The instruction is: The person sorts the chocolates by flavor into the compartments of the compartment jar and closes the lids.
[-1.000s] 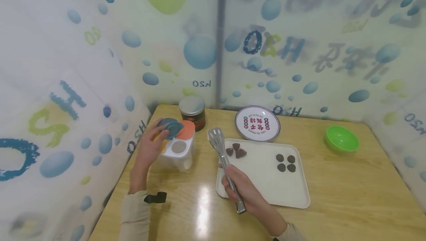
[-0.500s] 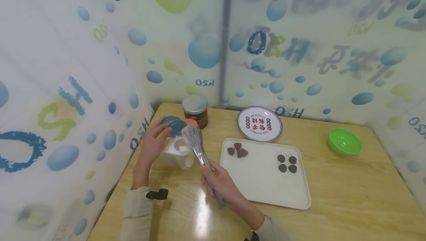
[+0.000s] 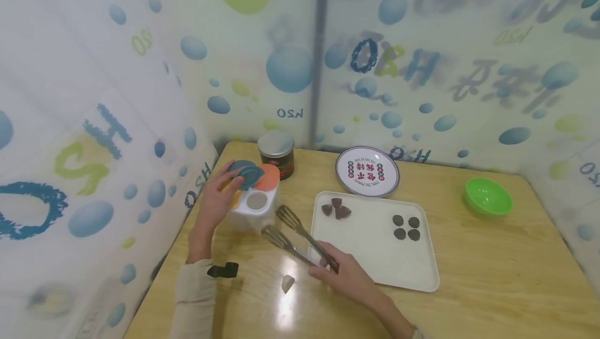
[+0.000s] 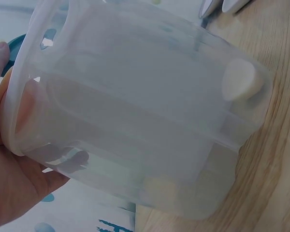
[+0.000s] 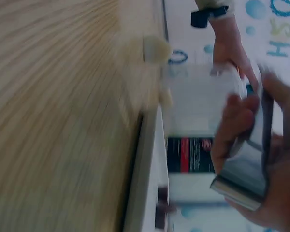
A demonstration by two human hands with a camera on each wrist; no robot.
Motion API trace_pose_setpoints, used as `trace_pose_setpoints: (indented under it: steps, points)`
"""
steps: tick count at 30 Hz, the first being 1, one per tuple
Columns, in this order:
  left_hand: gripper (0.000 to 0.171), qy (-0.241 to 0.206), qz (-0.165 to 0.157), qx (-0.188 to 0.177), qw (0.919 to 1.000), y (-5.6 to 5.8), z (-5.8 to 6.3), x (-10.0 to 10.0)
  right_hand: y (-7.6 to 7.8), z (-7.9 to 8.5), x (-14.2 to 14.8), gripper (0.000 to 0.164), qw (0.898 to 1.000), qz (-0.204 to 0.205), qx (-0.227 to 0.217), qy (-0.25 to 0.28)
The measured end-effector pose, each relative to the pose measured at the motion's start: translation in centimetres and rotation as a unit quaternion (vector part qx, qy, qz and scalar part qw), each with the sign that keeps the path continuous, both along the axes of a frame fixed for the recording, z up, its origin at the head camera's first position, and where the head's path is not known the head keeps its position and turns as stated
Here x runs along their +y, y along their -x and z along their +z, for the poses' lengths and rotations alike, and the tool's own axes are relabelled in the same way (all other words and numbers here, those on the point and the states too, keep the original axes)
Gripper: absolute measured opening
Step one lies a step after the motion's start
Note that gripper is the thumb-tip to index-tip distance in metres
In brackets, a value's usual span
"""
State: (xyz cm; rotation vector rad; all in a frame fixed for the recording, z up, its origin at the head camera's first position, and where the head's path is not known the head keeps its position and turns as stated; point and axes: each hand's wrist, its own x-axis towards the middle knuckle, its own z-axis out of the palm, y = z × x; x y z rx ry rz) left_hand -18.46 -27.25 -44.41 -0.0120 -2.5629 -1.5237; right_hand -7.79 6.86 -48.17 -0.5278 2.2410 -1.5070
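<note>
1. Pinches the teal lid with the left hand, near a round opening at 5 o'clock on the cloudy container.
2. Contains a pale piece, low inside.
3. Grips metal tongs in the right hand, with tips spread, at 4 o'clock from the container.
4. Bears a pale wedge on the table at 5 o'clock.
5. Carries brown pieces at 10 o'clock and four dark discs at 2 on the tray.

I see steel tongs gaping, tips toward ten o'clock. That way stands a translucent box, its teal lid raised at twelve; a pale chunk shows at the tongs' seven.
</note>
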Motion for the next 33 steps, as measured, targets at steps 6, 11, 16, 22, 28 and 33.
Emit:
trace_pose_setpoints:
  steps: [6, 11, 16, 22, 28, 33]
  points:
    - [0.055, 0.004, 0.006, 0.002, 1.0000, 0.0, 0.3, -0.2, -2.3, -0.4, 4.9, 0.061, 0.979, 0.103, 0.110, -0.135]
    - [0.053, -0.008, 0.003, 0.007, 0.9999, 0.1, 0.3, -0.5, -3.1, -1.3, 5.5, 0.036, 0.972, 0.106, 0.142, -0.155]
    - [0.051, -0.015, 0.000, 0.009, 0.9998, 0.2, -0.2, -0.3, -3.1, -1.8, 5.1, 0.026, 0.964, 0.105, 0.155, -0.190]
    - [0.048, -0.022, -0.001, 0.016, 0.9996, 0.0, -0.3, 0.2, -3.2, -2.4, 5.1, 0.035, 0.948, 0.114, 0.186, -0.231]
    - [0.046, -0.020, -0.002, 0.018, 0.9996, 0.1, -0.1, 0.2, -3.1, -3.1, 5.2, 0.037, 0.952, 0.112, 0.194, -0.207]
    - [0.050, -0.016, 0.000, 0.014, 0.9998, 0.0, -0.2, 0.1, -2.6, -2.5, 5.0, 0.040, 0.971, 0.092, 0.154, -0.158]
